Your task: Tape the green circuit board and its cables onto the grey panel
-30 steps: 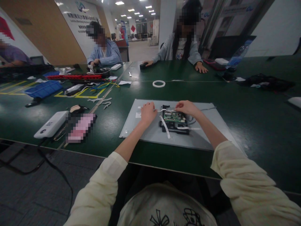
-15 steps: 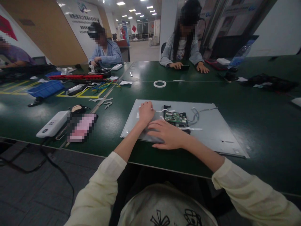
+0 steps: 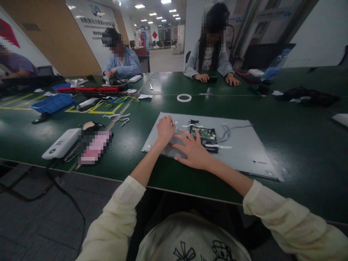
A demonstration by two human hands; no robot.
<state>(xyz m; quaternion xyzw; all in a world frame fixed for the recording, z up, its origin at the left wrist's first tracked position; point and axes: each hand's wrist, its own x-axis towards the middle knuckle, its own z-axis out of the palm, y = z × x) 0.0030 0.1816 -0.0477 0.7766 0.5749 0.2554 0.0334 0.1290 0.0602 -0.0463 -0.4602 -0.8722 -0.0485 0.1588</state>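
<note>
A grey metal panel point(image 3: 239, 145) lies flat in front of me. On its middle sit a green circuit board point(image 3: 204, 133) and a black bracket point(image 3: 213, 149), with white tape strips point(image 3: 221, 146) across them. Over the panel's left part, my left hand point(image 3: 165, 129) is closed with bent fingers; whatever is under its fingertips is hidden. My right hand point(image 3: 192, 150) is spread open, palm down, over the panel's near edge, and covers part of the bracket. A grey cable point(image 3: 240, 126) runs from the board side toward the panel's far right.
A white tape roll point(image 3: 184, 98) lies beyond the panel. To the left are a white power bank point(image 3: 62, 143), a pink phone point(image 3: 95, 148), curled white scraps point(image 3: 123, 119) and a blue bin point(image 3: 52, 103). Two people sit across the table, another at far left.
My right hand has left the tape by the board, come nearer and left, and spread its fingers. The panel has shifted slightly away from me. My left hand stays at the panel's left.
</note>
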